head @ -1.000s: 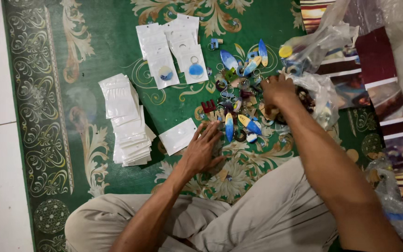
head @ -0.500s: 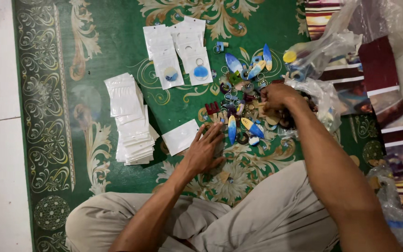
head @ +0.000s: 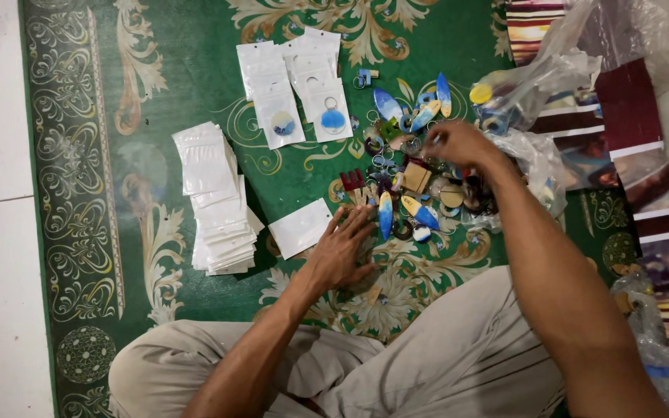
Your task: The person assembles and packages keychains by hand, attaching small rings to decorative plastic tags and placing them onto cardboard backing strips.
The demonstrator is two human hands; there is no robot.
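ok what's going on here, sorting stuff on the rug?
A person sits cross-legged on a green patterned rug. The left hand rests flat beside a single white pouch; the right hand reaches into a scattered pile of keychains. A stack of empty pouches lies to the left, and filled pouches lie above it.

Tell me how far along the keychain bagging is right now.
Done: a few filled pouches lie in a row at the top of the green carpet. In hand: the right hand reaches into the loose keychain pile, while the left hand rests flat beside a single empty pouch. Left: most of that pile, plus the tall stack of empty pouches.
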